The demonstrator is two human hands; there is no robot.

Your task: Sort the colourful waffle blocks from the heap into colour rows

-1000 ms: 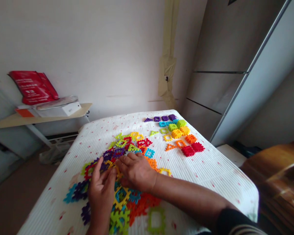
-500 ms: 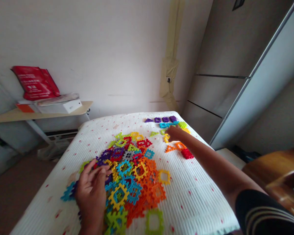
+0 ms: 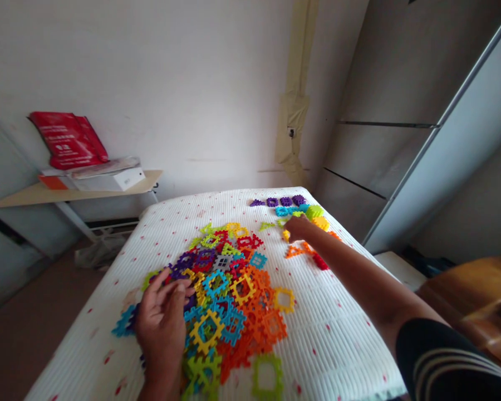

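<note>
Beyond the far left corner of the cloth-covered tabletop (image 3: 342,334), a red bag (image 3: 67,139) sits upon a white box (image 3: 129,179) on a pale side table (image 3: 20,195). The person's left hand (image 3: 161,317) is over the left side of a loose pile of plastic pieces (image 3: 217,285), its fingers parted and loosely curled, with no piece plainly gripped. The pile, in many colours, spreads from the middle of the tabletop toward the near edge, where a green square frame (image 3: 256,379) lies just beside it. A yellow frame (image 3: 292,301) touches or nearly touches the pile's right side.

Toward the far right corner are a row of purple pieces (image 3: 286,201), then blue pieces (image 3: 282,211) and a green stack (image 3: 314,211). The right hand (image 3: 299,227) reaches there, fingertips down at a yellow piece (image 3: 286,235); whether they grip it cannot be told. An orange triangle (image 3: 293,252) and a red stack (image 3: 320,262) lie nearer, the forearm partly covering the stack.
</note>
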